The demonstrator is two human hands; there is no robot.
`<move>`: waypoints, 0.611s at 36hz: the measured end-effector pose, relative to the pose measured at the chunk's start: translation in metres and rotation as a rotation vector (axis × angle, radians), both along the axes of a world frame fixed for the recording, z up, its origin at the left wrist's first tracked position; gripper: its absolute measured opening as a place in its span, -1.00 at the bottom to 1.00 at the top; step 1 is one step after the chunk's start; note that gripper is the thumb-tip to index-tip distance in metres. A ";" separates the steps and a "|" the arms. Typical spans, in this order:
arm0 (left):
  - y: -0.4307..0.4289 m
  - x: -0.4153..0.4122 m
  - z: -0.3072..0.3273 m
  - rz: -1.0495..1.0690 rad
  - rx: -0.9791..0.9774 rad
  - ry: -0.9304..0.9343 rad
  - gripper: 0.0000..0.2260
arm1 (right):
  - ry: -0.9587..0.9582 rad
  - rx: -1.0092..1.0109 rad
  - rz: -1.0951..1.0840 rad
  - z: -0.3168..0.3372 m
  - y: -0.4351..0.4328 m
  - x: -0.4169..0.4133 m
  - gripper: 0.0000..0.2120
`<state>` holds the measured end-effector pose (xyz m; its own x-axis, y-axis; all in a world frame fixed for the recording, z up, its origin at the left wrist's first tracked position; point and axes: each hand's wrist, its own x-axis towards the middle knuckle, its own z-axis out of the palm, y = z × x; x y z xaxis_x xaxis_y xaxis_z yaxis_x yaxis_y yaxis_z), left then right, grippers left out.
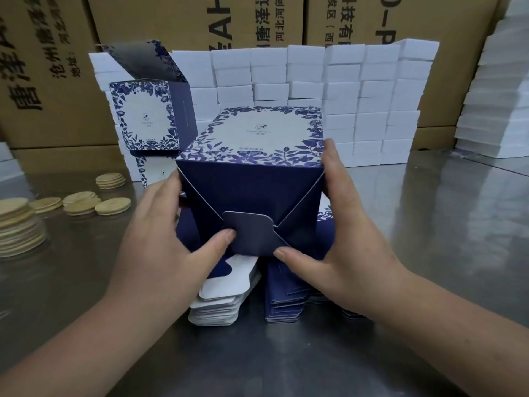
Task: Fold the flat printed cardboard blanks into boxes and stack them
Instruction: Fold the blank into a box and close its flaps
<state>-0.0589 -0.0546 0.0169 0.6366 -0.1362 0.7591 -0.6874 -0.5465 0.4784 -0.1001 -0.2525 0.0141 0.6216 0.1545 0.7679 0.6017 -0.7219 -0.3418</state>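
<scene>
Above flat blanks (284,306), squared cardboard box (249,190)

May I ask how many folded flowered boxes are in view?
3: held box between left hand and right hand; open-lidded box back left; lower box beneath it, partly hidden. More may be hidden.

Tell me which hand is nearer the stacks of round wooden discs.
Left. The left hand grips the left side of the box, just right of the wooden discs; the right hand holds the opposite side, farther off.

The box (249,190) hides most of the flat blanks (286,305); its small print (252,152) is unreadable.
</scene>
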 end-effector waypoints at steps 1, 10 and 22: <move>0.000 0.001 -0.002 -0.014 -0.013 0.001 -0.47 | 0.042 0.048 0.021 -0.001 0.000 0.000 -0.05; -0.005 -0.003 -0.011 -0.145 -0.123 0.056 -0.26 | 0.065 0.245 0.048 -0.007 -0.001 0.004 -0.08; -0.002 -0.007 0.004 -0.169 -0.030 0.070 -0.26 | 0.005 0.238 0.061 -0.002 0.002 0.003 -0.21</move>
<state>-0.0661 -0.0563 0.0206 0.6577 -0.2236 0.7193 -0.7329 -0.4107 0.5424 -0.0971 -0.2510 0.0117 0.6203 0.0071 0.7843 0.6397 -0.5833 -0.5006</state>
